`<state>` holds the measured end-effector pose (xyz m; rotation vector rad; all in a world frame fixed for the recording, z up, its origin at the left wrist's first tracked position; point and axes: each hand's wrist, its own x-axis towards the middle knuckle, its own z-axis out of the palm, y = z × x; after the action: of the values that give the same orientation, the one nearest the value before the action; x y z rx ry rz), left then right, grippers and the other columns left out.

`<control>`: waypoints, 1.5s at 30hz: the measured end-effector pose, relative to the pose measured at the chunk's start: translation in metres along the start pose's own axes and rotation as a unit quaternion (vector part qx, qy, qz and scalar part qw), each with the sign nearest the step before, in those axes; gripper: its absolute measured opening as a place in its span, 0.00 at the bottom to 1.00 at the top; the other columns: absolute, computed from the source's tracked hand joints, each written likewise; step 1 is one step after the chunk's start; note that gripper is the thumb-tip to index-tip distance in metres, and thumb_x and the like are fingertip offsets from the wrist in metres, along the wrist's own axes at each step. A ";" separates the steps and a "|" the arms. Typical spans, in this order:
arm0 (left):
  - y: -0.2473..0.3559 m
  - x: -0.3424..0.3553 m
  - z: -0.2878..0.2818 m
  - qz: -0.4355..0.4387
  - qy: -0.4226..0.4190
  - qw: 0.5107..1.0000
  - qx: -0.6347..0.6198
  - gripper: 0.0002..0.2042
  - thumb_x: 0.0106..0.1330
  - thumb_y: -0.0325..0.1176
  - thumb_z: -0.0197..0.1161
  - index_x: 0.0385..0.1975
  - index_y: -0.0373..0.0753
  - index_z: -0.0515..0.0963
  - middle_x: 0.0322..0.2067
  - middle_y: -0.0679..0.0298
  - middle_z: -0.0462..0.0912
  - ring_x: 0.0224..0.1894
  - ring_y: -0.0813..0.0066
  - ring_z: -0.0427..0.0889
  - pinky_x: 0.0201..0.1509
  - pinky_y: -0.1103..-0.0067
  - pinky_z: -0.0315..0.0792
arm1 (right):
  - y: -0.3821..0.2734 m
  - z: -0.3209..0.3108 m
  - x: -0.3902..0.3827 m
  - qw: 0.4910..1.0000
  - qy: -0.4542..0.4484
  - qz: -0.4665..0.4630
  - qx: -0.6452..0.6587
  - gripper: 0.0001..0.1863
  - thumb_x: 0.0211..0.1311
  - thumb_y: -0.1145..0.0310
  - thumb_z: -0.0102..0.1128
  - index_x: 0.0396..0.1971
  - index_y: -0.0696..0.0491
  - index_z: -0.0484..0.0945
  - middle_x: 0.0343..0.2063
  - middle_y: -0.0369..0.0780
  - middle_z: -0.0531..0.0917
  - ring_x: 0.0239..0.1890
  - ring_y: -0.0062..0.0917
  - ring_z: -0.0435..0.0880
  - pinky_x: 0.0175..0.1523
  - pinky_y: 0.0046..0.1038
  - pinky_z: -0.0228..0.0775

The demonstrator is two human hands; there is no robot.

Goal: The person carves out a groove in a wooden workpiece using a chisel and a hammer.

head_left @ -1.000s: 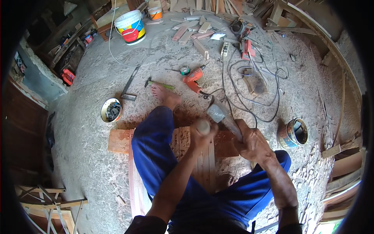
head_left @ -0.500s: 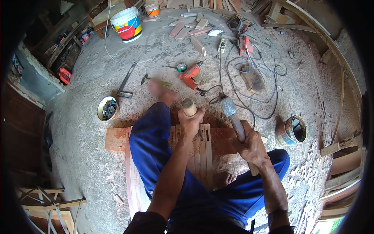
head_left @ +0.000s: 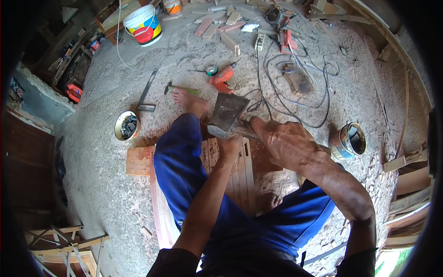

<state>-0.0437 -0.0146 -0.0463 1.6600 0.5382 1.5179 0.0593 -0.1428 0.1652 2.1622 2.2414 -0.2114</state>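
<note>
My right hand [head_left: 293, 144] grips the handle of a hatchet [head_left: 229, 109]; its broad dark blade points away from me. The hatchet's blunt back end lies over my left hand [head_left: 229, 148], which is closed around an upright, round wooden-handled chisel. In the current view the hatchet head hides the chisel's handle top, and the chisel's blade cannot be seen. Beneath my left hand, between my legs, lie several wooden strips [head_left: 240, 184] side by side, one with a cut slot. They rest across a reddish board [head_left: 138, 161].
Ahead lie an orange drill [head_left: 223, 79], a green-handled hammer [head_left: 182, 90], a metal square [head_left: 146, 92] and coiled cables [head_left: 295, 115]. A tin of small dark pieces [head_left: 127, 126] stands left, another tin [head_left: 344, 142] right. Farther off are a bucket [head_left: 143, 27] and wood offcuts [head_left: 217, 25].
The hatchet has swung left and down from beside my right knee to over my left hand, covering the chisel's handle top. My left hand stays closed around the chisel.
</note>
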 end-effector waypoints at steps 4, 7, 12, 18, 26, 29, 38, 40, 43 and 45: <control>0.013 -0.006 0.006 -0.160 -0.009 0.975 -0.156 0.11 0.56 0.20 0.68 0.39 0.34 0.79 0.37 0.65 0.84 0.39 0.76 0.83 0.45 0.77 0.76 | 0.001 -0.018 -0.002 0.998 -0.010 -0.003 0.054 0.30 0.48 0.75 0.66 0.53 0.57 0.65 0.29 0.51 0.84 0.34 0.46 0.87 0.38 0.43 0.79; 0.021 -0.002 0.012 -0.157 -0.035 0.974 -0.161 0.15 0.54 0.20 0.72 0.42 0.35 0.79 0.37 0.65 0.83 0.39 0.74 0.82 0.47 0.76 0.76 | -0.006 -0.024 -0.015 0.993 0.077 -0.012 0.087 0.25 0.53 0.73 0.63 0.51 0.57 0.65 0.30 0.50 0.85 0.35 0.48 0.87 0.37 0.43 0.79; 0.002 -0.015 0.017 -0.160 -0.041 0.969 -0.181 0.12 0.55 0.20 0.70 0.37 0.38 0.77 0.36 0.65 0.82 0.38 0.76 0.81 0.43 0.77 0.76 | 0.006 0.005 -0.008 1.000 -0.012 0.017 0.018 0.31 0.49 0.73 0.65 0.55 0.56 0.64 0.29 0.51 0.85 0.34 0.47 0.87 0.40 0.45 0.79; 0.019 -0.014 0.008 -0.201 -0.057 0.977 -0.045 0.09 0.56 0.25 0.73 0.33 0.36 0.79 0.29 0.67 0.83 0.31 0.79 0.80 0.39 0.78 0.75 | -0.006 -0.034 -0.029 0.965 0.148 0.057 0.209 0.35 0.45 0.79 0.66 0.57 0.56 0.63 0.26 0.51 0.83 0.26 0.44 0.86 0.30 0.41 0.80; 0.027 -0.013 0.015 -0.184 -0.025 0.963 -0.194 0.10 0.56 0.27 0.73 0.34 0.35 0.80 0.31 0.66 0.84 0.34 0.80 0.82 0.39 0.77 0.76 | 0.017 0.024 -0.027 0.995 0.052 0.008 0.086 0.34 0.44 0.76 0.67 0.55 0.57 0.64 0.29 0.54 0.83 0.30 0.48 0.86 0.34 0.43 0.79; 0.027 -0.014 0.007 -0.188 -0.084 0.973 -0.103 0.10 0.56 0.27 0.73 0.36 0.34 0.80 0.33 0.64 0.85 0.36 0.79 0.83 0.40 0.77 0.76 | 0.004 0.007 -0.034 0.983 0.099 0.050 0.146 0.29 0.49 0.76 0.63 0.53 0.58 0.64 0.26 0.54 0.83 0.30 0.51 0.85 0.35 0.46 0.77; 0.053 -0.059 -0.019 -0.113 -0.181 0.975 -0.055 0.09 0.55 0.25 0.72 0.30 0.37 0.77 0.27 0.69 0.82 0.29 0.81 0.81 0.33 0.77 0.75 | 0.012 0.049 -0.044 0.935 0.039 0.127 0.328 0.25 0.55 0.71 0.65 0.53 0.56 0.67 0.27 0.50 0.82 0.30 0.47 0.85 0.40 0.43 0.77; 0.052 -0.050 -0.027 -0.129 -0.133 0.978 -0.098 0.09 0.56 0.24 0.72 0.29 0.38 0.76 0.24 0.69 0.81 0.27 0.82 0.80 0.31 0.79 0.74 | 0.010 0.064 -0.045 0.894 0.109 0.125 0.416 0.25 0.57 0.74 0.66 0.54 0.57 0.68 0.23 0.43 0.80 0.20 0.32 0.81 0.27 0.33 0.74; 0.039 -0.010 -0.024 -0.258 0.008 0.952 -0.165 0.09 0.57 0.23 0.70 0.27 0.39 0.74 0.23 0.69 0.79 0.25 0.84 0.78 0.27 0.80 0.71 | 0.002 0.071 -0.052 0.736 0.109 0.201 0.638 0.23 0.62 0.80 0.63 0.57 0.55 0.69 0.18 0.30 0.74 0.14 0.13 0.71 0.18 0.19 0.63; 0.028 -0.002 -0.022 -0.222 0.004 0.963 -0.152 0.09 0.58 0.21 0.69 0.28 0.39 0.74 0.23 0.70 0.77 0.23 0.83 0.76 0.25 0.81 0.69 | 0.003 0.068 -0.059 0.706 0.142 0.199 0.664 0.25 0.61 0.80 0.63 0.58 0.55 0.69 0.17 0.31 0.74 0.13 0.14 0.72 0.17 0.19 0.64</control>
<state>-0.0710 -0.0272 -0.0265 1.2004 0.5998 1.2048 0.0595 -0.2091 0.1038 3.3071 1.6585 -2.1646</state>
